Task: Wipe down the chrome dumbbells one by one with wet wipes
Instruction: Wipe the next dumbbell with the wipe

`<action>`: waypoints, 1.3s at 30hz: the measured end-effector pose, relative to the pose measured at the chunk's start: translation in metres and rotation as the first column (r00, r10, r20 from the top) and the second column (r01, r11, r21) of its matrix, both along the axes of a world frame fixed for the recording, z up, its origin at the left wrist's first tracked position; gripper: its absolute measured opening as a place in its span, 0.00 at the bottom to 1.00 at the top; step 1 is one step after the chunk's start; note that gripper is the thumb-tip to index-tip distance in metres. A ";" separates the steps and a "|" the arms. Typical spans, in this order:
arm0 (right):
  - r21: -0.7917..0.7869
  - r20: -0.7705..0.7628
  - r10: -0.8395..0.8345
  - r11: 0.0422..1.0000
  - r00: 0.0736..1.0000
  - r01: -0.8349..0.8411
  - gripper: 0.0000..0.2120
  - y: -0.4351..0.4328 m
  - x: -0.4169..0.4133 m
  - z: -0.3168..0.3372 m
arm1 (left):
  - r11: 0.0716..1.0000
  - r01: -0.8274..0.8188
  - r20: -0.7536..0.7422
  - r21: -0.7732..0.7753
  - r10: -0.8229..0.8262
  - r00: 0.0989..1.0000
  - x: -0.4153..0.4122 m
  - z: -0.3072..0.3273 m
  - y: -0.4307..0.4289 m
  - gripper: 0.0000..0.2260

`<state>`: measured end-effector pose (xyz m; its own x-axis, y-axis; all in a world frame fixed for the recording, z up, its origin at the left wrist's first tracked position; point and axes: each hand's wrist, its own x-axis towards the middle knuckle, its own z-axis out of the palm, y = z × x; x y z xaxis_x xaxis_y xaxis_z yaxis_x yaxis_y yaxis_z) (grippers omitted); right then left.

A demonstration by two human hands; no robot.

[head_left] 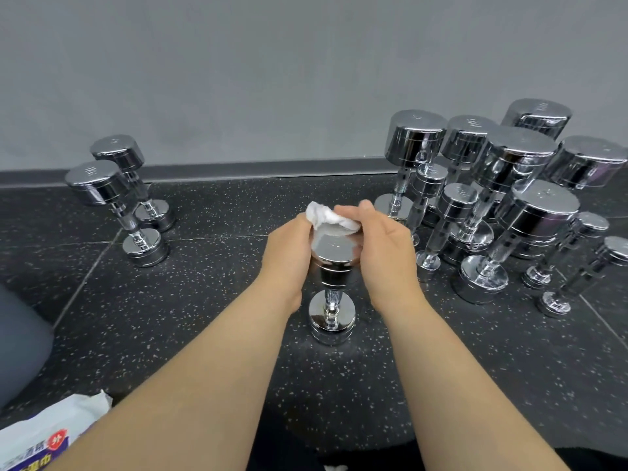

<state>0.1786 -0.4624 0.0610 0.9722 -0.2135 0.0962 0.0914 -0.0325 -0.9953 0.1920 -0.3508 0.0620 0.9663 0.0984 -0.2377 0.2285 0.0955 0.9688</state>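
Chrome round-headed dumbbell (pixel 332 266) with a knurled grip stands on end on the floor, dead centre, close in front of the person. Left hand (pixel 289 253) is wrapped round the side of its upper head, fingers curled. Right hand (pixel 384 246) holds a crumpled white wet wipe (pixel 331 217) on that head's top face, thumb on the wipe. The wipe covers the far part of the face; the near part is bare and shiny.

Around it:
- Black rubber floor (pixel 204 300) with pale speckles and tile seams.
- Plain grey wall (pixel 272 79) behind.
- Two more chrome dumbbells (pixel 112 195) stand upright on the left, just beside each other, well apart from the centre one.
- Dense cluster of chrome dumbbells (pixel 509 205) in mixed sizes on the right, all on end, some touching. The nearest sits just beside the right hand.
- Grey rounded object (pixel 17 341) at the left edge, cut off; can't tell what it is.
- White soft wipes pack (pixel 40 436) in the bottom left corner, flap up, partly hidden by the left forearm.

Writing:
- The pack has a red round badge with 外 and a blue band with yellow Chinese characters, cropped and not readable in full.
- Stamped marks on the dumbbell tops are too blurred to read.
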 end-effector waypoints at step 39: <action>0.305 -0.426 -0.039 0.935 0.904 0.183 0.04 0.003 -0.044 -0.013 | 0.953 -0.266 -0.165 -0.143 0.242 0.956 -0.046 0.007 0.002 0.07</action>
<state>0.1341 -0.4594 0.0484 0.8769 -0.2710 -0.3969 -0.3076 0.3181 -0.8968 0.1458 -0.3488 0.0689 0.8685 0.2850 -0.4055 0.3122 0.3210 0.8942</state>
